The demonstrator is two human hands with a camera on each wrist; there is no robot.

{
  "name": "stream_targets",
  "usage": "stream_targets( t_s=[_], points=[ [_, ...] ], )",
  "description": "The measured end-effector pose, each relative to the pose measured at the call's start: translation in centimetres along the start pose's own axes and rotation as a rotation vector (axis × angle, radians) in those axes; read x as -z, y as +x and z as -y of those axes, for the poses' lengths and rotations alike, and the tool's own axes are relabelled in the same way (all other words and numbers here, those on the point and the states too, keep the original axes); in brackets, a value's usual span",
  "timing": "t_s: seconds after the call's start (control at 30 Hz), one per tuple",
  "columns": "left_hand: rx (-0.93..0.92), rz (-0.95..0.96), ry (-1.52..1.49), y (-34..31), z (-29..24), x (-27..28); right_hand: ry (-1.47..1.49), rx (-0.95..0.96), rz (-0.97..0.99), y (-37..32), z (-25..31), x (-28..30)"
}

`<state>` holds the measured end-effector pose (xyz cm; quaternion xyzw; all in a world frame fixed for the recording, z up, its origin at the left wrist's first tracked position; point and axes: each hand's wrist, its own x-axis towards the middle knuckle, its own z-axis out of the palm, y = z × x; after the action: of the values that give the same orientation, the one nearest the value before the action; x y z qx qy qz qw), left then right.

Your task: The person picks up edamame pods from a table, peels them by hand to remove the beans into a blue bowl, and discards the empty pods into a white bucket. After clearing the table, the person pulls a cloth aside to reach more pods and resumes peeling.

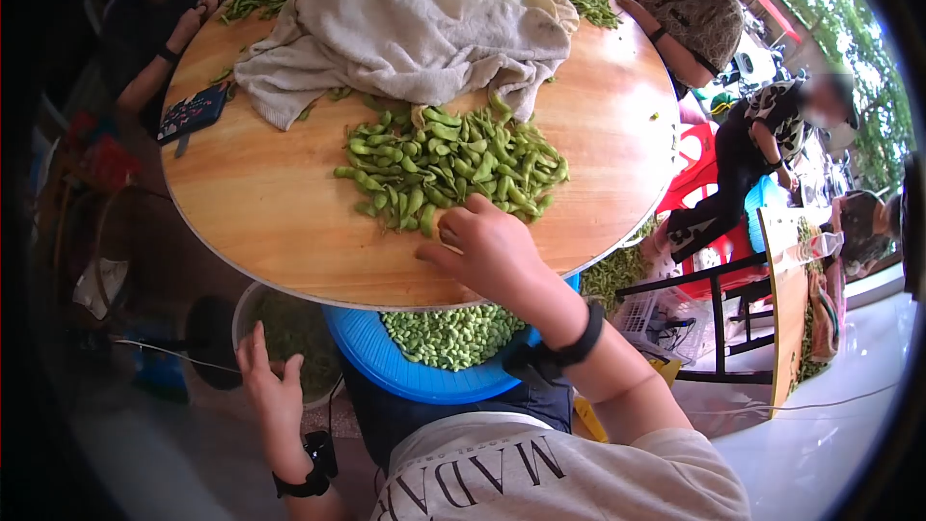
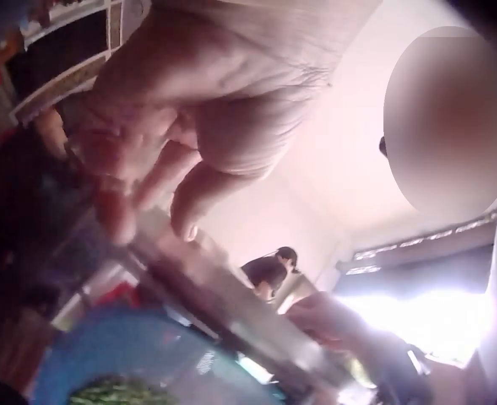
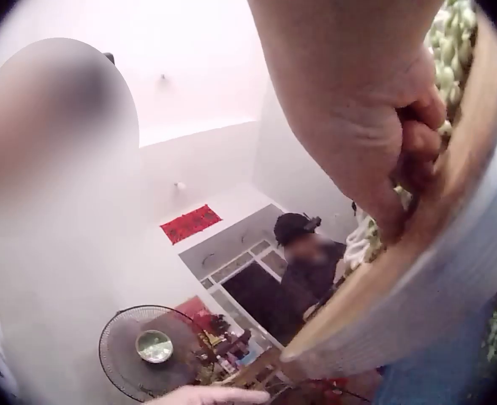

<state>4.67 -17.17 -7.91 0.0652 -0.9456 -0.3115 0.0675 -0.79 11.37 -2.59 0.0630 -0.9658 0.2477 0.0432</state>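
Note:
A heap of green soybean pods [image 1: 453, 159] lies on the round wooden table [image 1: 251, 203]. At the heap's near edge is my right hand [image 1: 487, 246], its fingers bent down among the nearest pods. In the right wrist view the curled fingers of the right hand [image 3: 383, 143] are over the tabletop; I cannot tell whether they pinch a pod. My left hand [image 1: 273, 388] is raised with loosely spread fingers, holding nothing, beside a pale bin [image 1: 249, 314]. Below the table edge a blue basin [image 1: 357, 338] holds shelled green beans [image 1: 453, 336].
A light cloth [image 1: 415, 29] covers the table's middle. A dark pouch [image 1: 193, 114] lies at the left. People sit around the table, one person [image 1: 690, 14] at far right. A red chair [image 1: 694, 164] and white crate [image 1: 656, 318] stand right. A fan [image 3: 151, 350] shows behind.

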Motion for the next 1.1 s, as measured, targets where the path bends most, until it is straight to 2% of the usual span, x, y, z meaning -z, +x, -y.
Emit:
stream_targets(
  t_s=[0.07, 0.13, 0.2, 0.27, 0.3, 0.4, 0.43, 0.53, 0.57, 0.67, 0.73, 0.8, 0.83, 1.0, 1.1],
  points=[
    [0.105, 0.142, -0.299, 0.7, -1.8, 0.8, -0.069, -0.079, -0.018, 1.0, -0.2, -1.3],
    [0.062, 0.211, -0.659, 0.8, -2.9, -0.6, -0.077, -0.093, -0.029, 1.1, -0.5, -1.7],
    [-0.032, 0.319, -0.741, 1.3, -5.7, -1.0, -0.001, -0.067, -0.067, 0.2, -1.0, -0.7],
    [-0.532, 0.185, -0.511, 2.3, -8.2, -2.0, 0.129, -0.010, -0.041, -0.9, -2.0, 0.8],
    [-0.613, 0.179, -0.488, 2.5, -10.2, -2.1, 0.268, 0.022, -0.031, -1.4, -1.6, 1.9],
    [-0.825, 0.240, -0.372, 2.6, -14.1, -2.8, 0.420, 0.222, 0.116, -2.8, -1.5, 3.8],
    [-0.891, 0.265, -0.361, 2.6, -14.3, -3.6, 0.416, 0.208, 0.193, -3.3, -1.3, 4.6],
    [-0.848, 0.447, -0.438, 2.1, -14.0, -4.5, 0.535, 0.213, 0.154, -4.7, -2.3, 4.7],
    [-0.726, 0.446, -0.566, 1.4, -14.4, -4.3, 0.576, 0.171, 0.063, -5.4, -2.7, 4.4],
    [-0.519, 0.491, -0.678, -0.1, -14.4, -4.3, 1.129, -0.339, 0.163, -7.3, -2.7, 3.9],
    [-0.484, 0.488, -0.660, -1.0, -14.7, -4.2, 1.392, -0.338, 0.269, -8.4, -2.7, 2.3],
    [-0.511, 0.462, -0.638, -1.7, -15.1, -4.1, 1.400, -0.341, 0.291, -9.1, -1.9, 2.0],
    [-0.599, 0.384, -0.613, -1.9, -14.9, -4.5, 1.394, -0.309, 0.301, -9.1, -1.8, 2.0],
    [-0.667, 0.297, -0.518, -3.0, -15.4, -4.3, 1.345, -0.216, 0.299, -9.8, -1.7, 1.9],
    [-0.702, 0.256, -0.500, -3.3, -15.5, -4.2, 1.357, -0.268, 0.300, -9.9, -1.4, 2.3]
  ],
)
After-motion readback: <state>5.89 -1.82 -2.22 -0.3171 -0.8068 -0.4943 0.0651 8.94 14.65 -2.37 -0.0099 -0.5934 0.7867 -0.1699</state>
